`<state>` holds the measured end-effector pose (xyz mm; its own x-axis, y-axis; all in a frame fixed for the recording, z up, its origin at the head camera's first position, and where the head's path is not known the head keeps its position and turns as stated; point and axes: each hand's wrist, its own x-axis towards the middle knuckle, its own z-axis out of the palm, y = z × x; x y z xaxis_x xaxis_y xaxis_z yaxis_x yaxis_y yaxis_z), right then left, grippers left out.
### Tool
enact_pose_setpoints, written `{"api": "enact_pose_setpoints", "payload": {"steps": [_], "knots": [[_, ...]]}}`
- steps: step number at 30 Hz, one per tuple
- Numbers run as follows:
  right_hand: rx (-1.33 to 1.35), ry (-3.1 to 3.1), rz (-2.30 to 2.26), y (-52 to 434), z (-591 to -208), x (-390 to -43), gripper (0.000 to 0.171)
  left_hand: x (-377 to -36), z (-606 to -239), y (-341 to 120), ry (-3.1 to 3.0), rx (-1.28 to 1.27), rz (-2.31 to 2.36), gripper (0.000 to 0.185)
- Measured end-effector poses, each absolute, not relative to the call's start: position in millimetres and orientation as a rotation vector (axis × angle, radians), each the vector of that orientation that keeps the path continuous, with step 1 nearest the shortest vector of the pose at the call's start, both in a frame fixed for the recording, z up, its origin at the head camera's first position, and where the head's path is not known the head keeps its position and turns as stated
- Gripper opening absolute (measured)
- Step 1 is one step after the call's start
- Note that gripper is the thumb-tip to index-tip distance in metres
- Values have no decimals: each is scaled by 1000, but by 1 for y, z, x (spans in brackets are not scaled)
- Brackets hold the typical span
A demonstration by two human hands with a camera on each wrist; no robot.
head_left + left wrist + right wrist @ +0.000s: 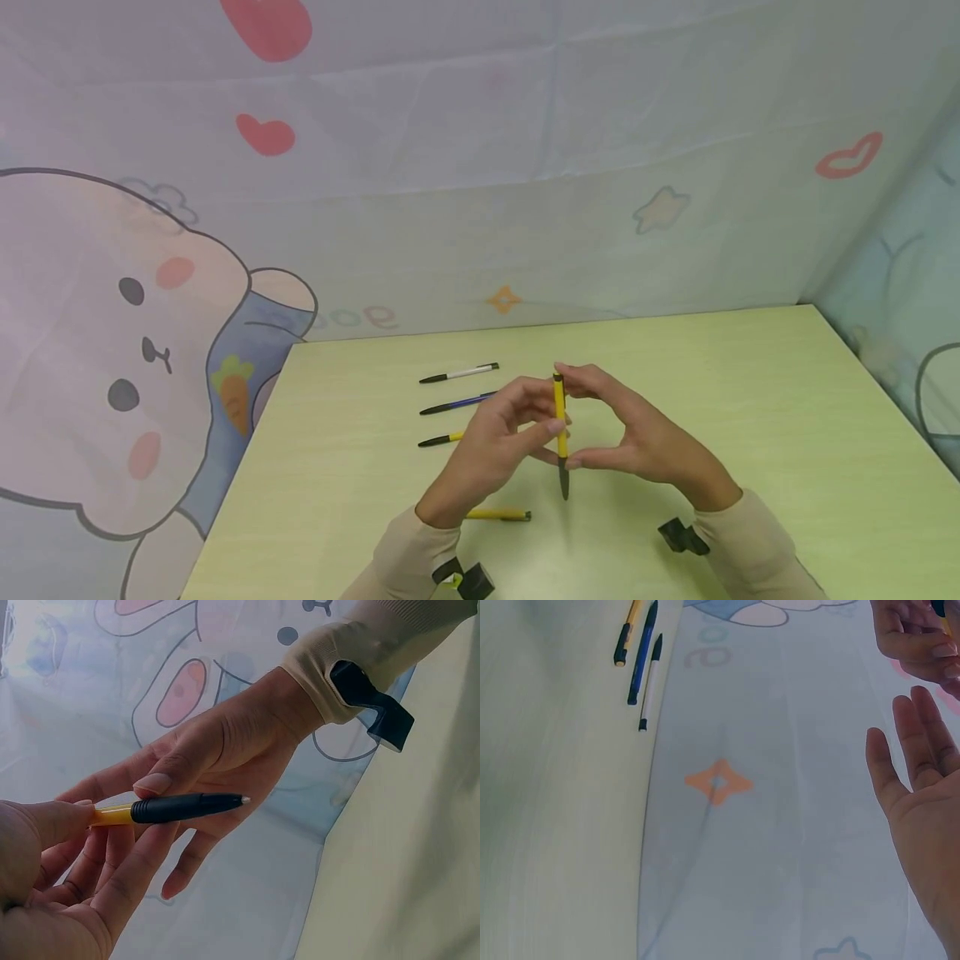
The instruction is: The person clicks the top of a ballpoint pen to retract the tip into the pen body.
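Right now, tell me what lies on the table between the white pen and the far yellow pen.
A blue pen lies between the white pen and the yellow pen; the head view shows it best.

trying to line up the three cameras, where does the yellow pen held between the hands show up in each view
Head: the yellow pen stands upright at picture centre, pinched between the left hand and right hand, black tip down.
Left wrist: it lies level at middle left, black grip and tip pointing right.
Right wrist: only a sliver at the top right corner, by the fingertips.
Shared landmark: the green table, in all three views.
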<state>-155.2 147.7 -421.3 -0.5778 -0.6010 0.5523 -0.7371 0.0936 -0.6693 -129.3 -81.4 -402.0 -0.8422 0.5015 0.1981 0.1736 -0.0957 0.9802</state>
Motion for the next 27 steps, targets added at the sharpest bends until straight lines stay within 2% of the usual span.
{"api": "enact_pose_setpoints", "payload": {"steps": [27], "knots": [[1385,-2185,1533,143,-422,-156,98,-132,-398,-84,1963,725,2006,39]]}}
